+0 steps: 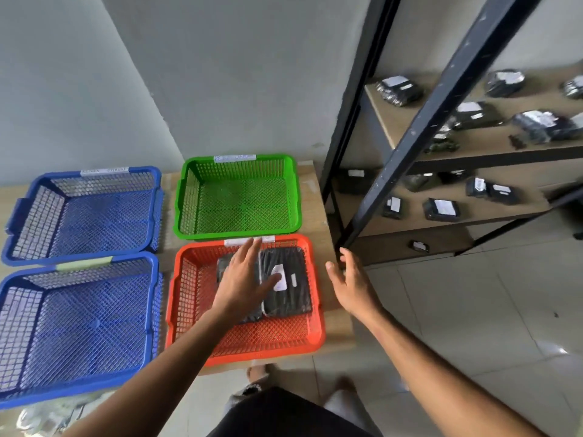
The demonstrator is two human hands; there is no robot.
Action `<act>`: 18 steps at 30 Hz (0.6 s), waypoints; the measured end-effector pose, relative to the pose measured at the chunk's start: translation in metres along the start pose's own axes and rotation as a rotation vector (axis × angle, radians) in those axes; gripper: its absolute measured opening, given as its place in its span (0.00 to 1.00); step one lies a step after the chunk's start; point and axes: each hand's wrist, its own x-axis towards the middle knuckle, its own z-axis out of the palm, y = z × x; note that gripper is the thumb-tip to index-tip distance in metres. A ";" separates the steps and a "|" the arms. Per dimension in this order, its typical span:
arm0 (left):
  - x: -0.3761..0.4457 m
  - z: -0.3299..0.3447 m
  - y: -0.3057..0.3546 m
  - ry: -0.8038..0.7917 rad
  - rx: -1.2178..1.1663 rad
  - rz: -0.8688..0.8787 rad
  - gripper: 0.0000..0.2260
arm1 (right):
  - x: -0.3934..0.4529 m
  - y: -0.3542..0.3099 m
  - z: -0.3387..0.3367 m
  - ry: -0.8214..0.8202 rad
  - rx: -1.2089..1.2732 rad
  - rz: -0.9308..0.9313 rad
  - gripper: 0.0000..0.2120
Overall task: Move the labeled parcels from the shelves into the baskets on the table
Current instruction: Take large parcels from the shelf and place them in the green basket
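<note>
Two black wrapped parcels lie in the red basket (189, 298) at the table's front right. The right parcel (288, 298) shows white labels; the left parcel (223, 266) is mostly hidden under my left hand (243, 279). That hand hovers flat over the basket with straight, spread fingers and holds nothing. My right hand (351, 282) is open in the air past the table's right edge, empty. Several more labeled black parcels, such as one (399, 89) on the upper board, lie on the shelves at the right.
An empty green basket (236, 230) stands behind the red one. Two empty blue baskets (82, 247) (79, 389) fill the table's left side. The dark metal shelf post (410, 146) rises just right of the table. Tiled floor lies below.
</note>
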 end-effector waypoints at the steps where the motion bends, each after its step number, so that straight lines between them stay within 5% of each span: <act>1: 0.006 0.000 0.022 -0.001 0.000 0.056 0.41 | 0.003 0.004 -0.017 0.031 0.010 -0.029 0.28; 11: 0.071 0.041 0.271 0.096 -0.026 0.428 0.40 | 0.035 0.066 -0.260 0.384 -0.032 -0.269 0.34; 18: 0.105 0.037 0.471 0.230 -0.054 0.649 0.38 | 0.040 0.077 -0.460 0.614 -0.136 -0.468 0.27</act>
